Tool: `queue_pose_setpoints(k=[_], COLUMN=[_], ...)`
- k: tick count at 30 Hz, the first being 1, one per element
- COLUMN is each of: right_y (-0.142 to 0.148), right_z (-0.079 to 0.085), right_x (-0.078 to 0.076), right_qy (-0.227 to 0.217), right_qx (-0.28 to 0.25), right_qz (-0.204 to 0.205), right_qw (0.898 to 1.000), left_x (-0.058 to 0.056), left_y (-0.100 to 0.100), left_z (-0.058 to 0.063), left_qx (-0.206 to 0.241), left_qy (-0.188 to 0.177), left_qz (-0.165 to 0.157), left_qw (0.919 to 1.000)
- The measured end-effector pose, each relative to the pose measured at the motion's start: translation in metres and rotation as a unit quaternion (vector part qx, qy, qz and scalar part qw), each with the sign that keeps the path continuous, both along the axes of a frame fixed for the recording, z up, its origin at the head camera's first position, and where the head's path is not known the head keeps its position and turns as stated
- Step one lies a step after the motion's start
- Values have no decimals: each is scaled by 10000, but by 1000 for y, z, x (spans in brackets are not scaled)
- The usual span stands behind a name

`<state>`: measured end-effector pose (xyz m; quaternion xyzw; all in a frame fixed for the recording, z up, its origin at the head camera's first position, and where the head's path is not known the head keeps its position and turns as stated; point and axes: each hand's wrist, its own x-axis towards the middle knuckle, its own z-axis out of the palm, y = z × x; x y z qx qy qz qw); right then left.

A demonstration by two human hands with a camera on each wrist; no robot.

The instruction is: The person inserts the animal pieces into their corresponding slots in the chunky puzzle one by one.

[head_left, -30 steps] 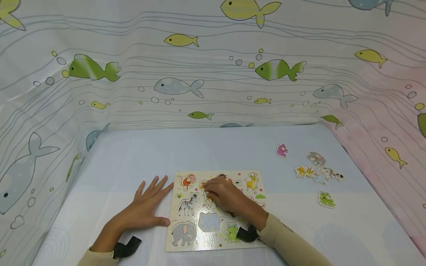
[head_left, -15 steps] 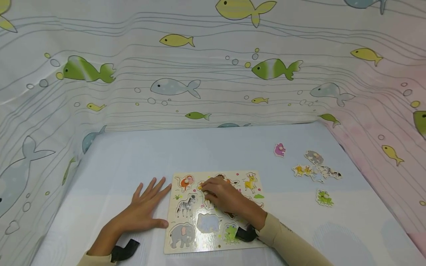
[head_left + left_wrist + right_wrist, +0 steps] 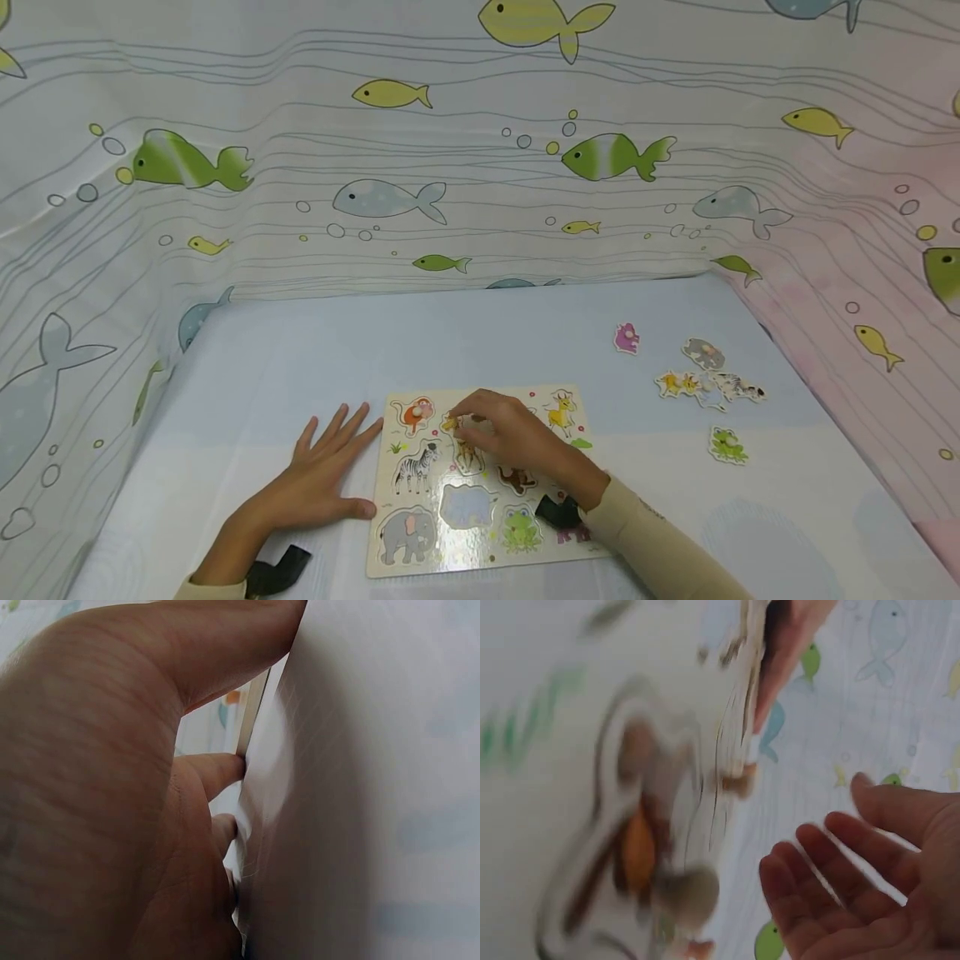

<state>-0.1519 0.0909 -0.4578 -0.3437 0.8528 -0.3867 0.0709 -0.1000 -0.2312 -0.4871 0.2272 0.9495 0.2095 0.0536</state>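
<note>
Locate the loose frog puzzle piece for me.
In the head view, the frog puzzle piece lies on the pale tabletop at the right, to the right of the puzzle board and just below the zebra piece.

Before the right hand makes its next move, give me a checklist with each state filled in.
1. Right hand free of any piece: ok, fingers apart with nothing between them.
2. Left hand at the left edge of the board: ok.
3. Giraffe fully seated: cannot tell, partly hidden.
4. Frog piece on the board: not ok, on the table.
5. Elephant piece in view: ok.
</note>
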Motion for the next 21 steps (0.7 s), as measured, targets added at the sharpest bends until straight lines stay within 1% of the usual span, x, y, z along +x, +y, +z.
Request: queue_pose_setpoints(k=[3,5,8,10,13,17,21], right_y=[6,10,18,25,37,60,86], right_z=[5,8,15,20,27,35,43], right_x=[-3,-6,-11,-14,-21,-32,-41], right_qy=[149,161,97,-35,76,405,420], right_qx=[-243,-358,-573,-650,-756,-805,-710], right_qz=[-60,-119,-175,-236,-326,-726,-1410], right_qw=[9996,9992,9982,9976,9966,9933,9866], left_x=[1,1,1,1,1,1,1], left_y=[0,0,0,0,-1,-1,0], left_z=[0,1,1,0,0,0,0], left_qx=[36,46,31,20,41,39,33], left_qy=[0,20,56,63,85,92,45], left_qz=[12,19,25,30,15,-9,10], left_qw=[10000,10000,10000,10000,10000,9999,10000])
